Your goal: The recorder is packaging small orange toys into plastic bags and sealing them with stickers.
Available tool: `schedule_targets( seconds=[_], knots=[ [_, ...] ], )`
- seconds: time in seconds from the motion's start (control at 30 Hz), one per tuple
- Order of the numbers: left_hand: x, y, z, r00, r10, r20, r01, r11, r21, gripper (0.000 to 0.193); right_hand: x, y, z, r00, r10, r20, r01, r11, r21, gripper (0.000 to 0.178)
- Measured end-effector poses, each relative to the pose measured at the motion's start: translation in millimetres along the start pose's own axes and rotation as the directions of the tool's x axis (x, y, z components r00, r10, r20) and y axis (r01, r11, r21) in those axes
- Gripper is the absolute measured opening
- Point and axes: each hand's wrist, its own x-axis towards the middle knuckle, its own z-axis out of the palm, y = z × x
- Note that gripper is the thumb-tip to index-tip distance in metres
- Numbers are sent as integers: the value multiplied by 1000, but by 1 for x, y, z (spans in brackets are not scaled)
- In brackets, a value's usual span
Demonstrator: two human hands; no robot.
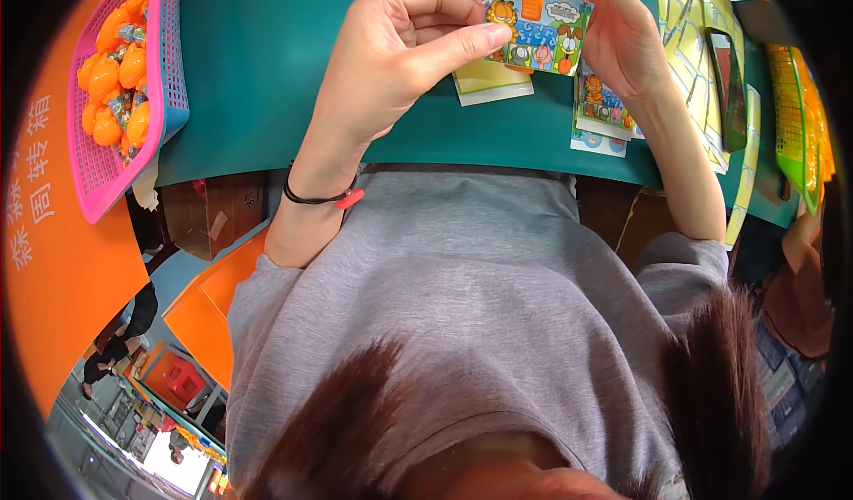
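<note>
At the top of the view, my left hand (400,60) pinches the left edge of a colourful cartoon-printed card (538,36) between thumb and forefinger. An orange plastic piece (531,1) lies against the upper part of this card. My right hand (626,43) is closed at the card's upper right, its fingertips at the orange piece; the top edge of the view cuts part of this off. Below my right hand lie more printed cards (604,114), overlapping on the green table (258,83). A yellow-and-white paper (493,84) lies under the held card.
A pink mesh basket (160,74) of orange plastic pieces stands at the left. On the right are yellow printed sheets (684,47), a dark flat object (730,87) and a green basket (786,123) with orange things. Another person's arm (802,242) shows at the far right.
</note>
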Motion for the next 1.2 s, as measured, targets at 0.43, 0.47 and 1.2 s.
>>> schedule_targets(
  seconds=[0.43, 0.47, 1.2],
  knots=[
    [3, -6, -7, 1000, -5, 3, 5, 998, 58, 21, -8, -5, 7, 1000, -17, -4, 17, 1000, 12, 56],
    [3, -7, -7, 1000, -4, 5, 4, 998, 58, 21, -8, -4, 6, 1000, -20, -14, 20, 1000, 5, 56],
    [4, -6, 4, 999, -30, -17, 31, 999, 32, 18, 16, 16, -20, 780, -295, 551, -41, 856, 516, 55]
  ],
)
